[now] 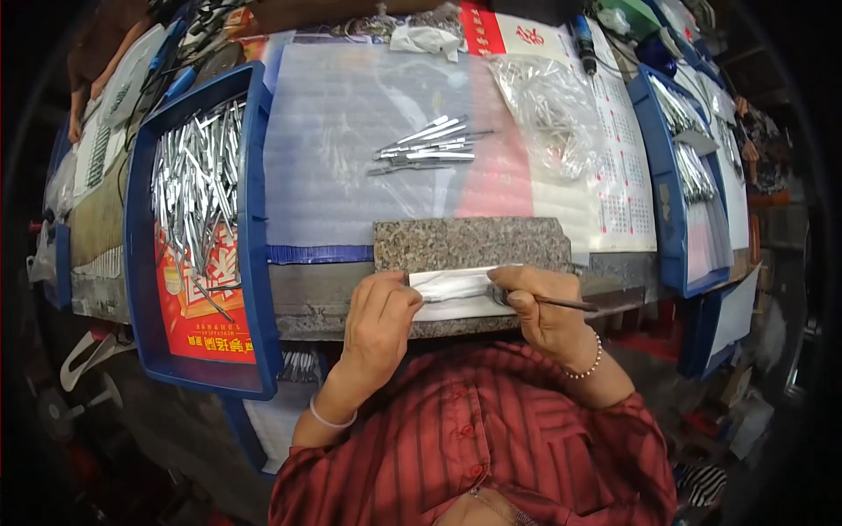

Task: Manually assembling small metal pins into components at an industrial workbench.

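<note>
A few finished metal pieces (430, 145) lie ahead, the blue tray (250, 228) remains full, while the left hand (379, 317) pinches one piece and the right hand (544, 311) grips a thin tool (561, 303).

We see a long workbench (105, 219) with a worn grey front edge, much of its top covered by a pale translucent sheet (342, 149) laid over printed paper (627, 175). Blue plastic trays stand on it at both sides, the left tray (254, 175) lined with red printed paper, the right tray (662, 237) near the bench end. Below and around the bench we make out only a dim, cluttered floor (114, 438), too dark to read.
</note>
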The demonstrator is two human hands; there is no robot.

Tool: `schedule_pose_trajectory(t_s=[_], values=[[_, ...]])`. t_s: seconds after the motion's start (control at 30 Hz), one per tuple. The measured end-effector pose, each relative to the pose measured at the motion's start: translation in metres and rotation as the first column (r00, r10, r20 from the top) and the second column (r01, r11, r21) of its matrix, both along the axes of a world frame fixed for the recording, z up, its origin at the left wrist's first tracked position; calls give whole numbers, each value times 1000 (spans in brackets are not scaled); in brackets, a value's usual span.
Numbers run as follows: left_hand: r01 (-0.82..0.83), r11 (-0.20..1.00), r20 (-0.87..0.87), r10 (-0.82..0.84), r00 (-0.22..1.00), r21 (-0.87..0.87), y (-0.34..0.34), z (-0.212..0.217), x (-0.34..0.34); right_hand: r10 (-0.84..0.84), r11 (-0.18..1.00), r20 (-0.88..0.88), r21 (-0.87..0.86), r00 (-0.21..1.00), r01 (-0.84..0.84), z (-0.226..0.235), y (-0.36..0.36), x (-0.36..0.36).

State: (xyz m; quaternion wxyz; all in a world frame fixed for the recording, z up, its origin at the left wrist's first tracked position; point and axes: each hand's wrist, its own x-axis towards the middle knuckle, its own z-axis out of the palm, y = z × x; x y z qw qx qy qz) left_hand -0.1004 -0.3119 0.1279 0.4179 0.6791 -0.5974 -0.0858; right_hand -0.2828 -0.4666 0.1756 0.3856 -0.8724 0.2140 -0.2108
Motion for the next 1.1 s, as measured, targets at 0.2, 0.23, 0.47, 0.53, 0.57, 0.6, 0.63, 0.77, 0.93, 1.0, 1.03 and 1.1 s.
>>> schedule_pose_trajectory(t_s=[0.2, 0.23, 0.47, 0.53, 0.57, 0.6, 0.63, 0.77, 0.93, 1.0, 1.03, 1.1], values=[[-23, 1000, 27, 23, 999, -4, 6, 2, -5, -161, 949, 171, 299, 972, 104, 9, 6, -32], [-26, 1000, 19, 26, 999, -15, 6, 2, -5, -191, 927, 236, 362, 953, 96, 11, 7, -34], [-72, 997, -19, 72, 997, -18, 27, 30, -23, -184, 682, 141, 731, 973, 23, -6, 23, -57], [-72, 997, -86, 70, 994, -27, 26, 37, -35, -193, 622, 153, 783, 969, 1, -9, 27, -58], [-50, 998, -72, 47, 996, -33, 28, 37, -39, -182, 555, 150, 832, 972, -25, -11, 29, -60], [-53, 998, -64, 51, 997, -27, 30, 36, -45, -171, 483, 148, 874, 974, -48, -13, 31, -63], [-46, 999, -103, 45, 994, -13, 31, 34, -50, -171, 476, 148, 878, 974, -50, -16, 30, -63], [-42, 999, -141, 44, 989, 17, 31, 29, -62, -169, 411, 245, 898, 955, -157, -28, 26, -66], [-28, 999, -142, 32, 989, 30, 32, 25, -72, -204, 351, 241, 923, 949, -159, -40, 30, -82], [-11, 1000, -144, 14, 990, 21, 31, 24, -76, -222, 315, 243, 934, 944, -166, -42, 31, -86], [-11, 1000, -142, 14, 990, 23, 31, 24, -77, -203, 339, 183, 935, 962, -107, -39, 32, -87], [-2, 1000, -134, 4, 991, 15, 31, 24, -79, -186, 361, 124, 931, 975, -50, -36, 32, -88]])
